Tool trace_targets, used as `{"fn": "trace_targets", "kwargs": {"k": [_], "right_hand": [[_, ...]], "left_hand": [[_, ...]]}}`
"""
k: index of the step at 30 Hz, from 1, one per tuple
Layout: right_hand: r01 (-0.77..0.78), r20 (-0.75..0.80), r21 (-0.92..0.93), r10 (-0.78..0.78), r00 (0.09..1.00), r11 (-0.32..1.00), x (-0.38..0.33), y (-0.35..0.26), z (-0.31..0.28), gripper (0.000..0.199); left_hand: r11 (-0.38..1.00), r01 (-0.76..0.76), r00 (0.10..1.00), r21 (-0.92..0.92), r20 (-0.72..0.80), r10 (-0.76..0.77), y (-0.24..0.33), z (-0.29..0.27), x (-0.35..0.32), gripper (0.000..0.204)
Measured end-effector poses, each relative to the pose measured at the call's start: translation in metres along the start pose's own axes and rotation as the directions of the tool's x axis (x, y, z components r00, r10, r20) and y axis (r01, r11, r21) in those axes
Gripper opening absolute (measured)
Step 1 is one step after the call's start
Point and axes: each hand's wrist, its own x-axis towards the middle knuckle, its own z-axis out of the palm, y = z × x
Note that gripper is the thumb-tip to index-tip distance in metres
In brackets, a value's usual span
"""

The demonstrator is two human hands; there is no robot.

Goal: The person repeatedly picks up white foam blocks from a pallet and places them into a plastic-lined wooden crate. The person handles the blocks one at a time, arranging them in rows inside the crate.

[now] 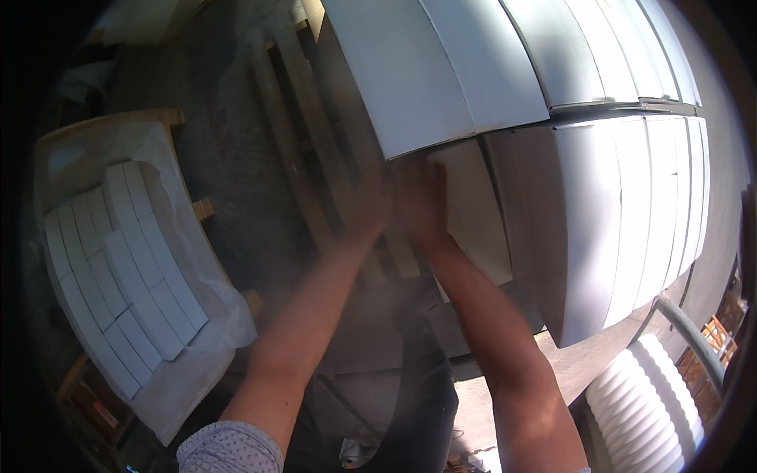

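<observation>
Both my arms reach forward to the low front corner of a stack of white cartons. My left hand (371,201) is hazy and smeared, over the wooden slats beside the stack; its fingers do not show clearly. Close to its right, my right hand (422,197) lies against the left part of a lower white carton (473,209), just under the overhanging edge of a large upper white carton (410,71). Shadow and haze blur its fingers, so I cannot make out whether it grips the carton.
Wooden pallet slats (296,150) run along the stack's left side. Further left, small white boxes (118,252) lie in rows on a sheet-lined wooden pallet. More large white cartons (607,213) stand to the right. A white ribbed cylinder (646,402) and a grey curved tube (690,339) are at lower right.
</observation>
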Motion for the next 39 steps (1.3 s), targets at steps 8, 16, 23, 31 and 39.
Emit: {"fn": "trace_targets", "kwargs": {"k": [8, 16, 23, 31, 39], "right_hand": [[0.042, 0.013, 0.401, -0.051, 0.999, 0.915, -0.038, -0.036, 0.003, 0.032], [-0.471, 0.351, 0.347, 0.353, 0.867, 0.811, -0.073, 0.096, 0.019, 0.035], [-0.137, 0.426, 0.17, 0.052, 0.903, 0.976, -0.081, 0.172, 0.166, 0.031], [-0.535, 0.545, 0.481, 0.241, 0.803, 0.694, -0.063, 0.144, 0.099, 0.042], [-0.671, 0.604, 0.542, 0.32, 0.73, 0.506, -0.065, 0.094, 0.076, 0.044]], "left_hand": [[0.979, 0.095, 0.995, -0.179, 0.05, -0.087, -0.053, -0.018, -0.063, 0.046], [0.055, 0.441, 0.727, -0.896, 0.32, -0.608, -0.014, 0.072, -0.12, 0.053], [-0.045, 0.465, 0.692, -0.884, 0.395, -0.604, -0.026, 0.094, -0.118, 0.044], [0.037, 0.479, 0.729, -0.877, 0.374, -0.573, -0.045, 0.094, -0.115, 0.043], [-0.193, 0.474, 0.743, -0.859, 0.508, -0.436, -0.056, 0.08, -0.11, 0.051]]}}
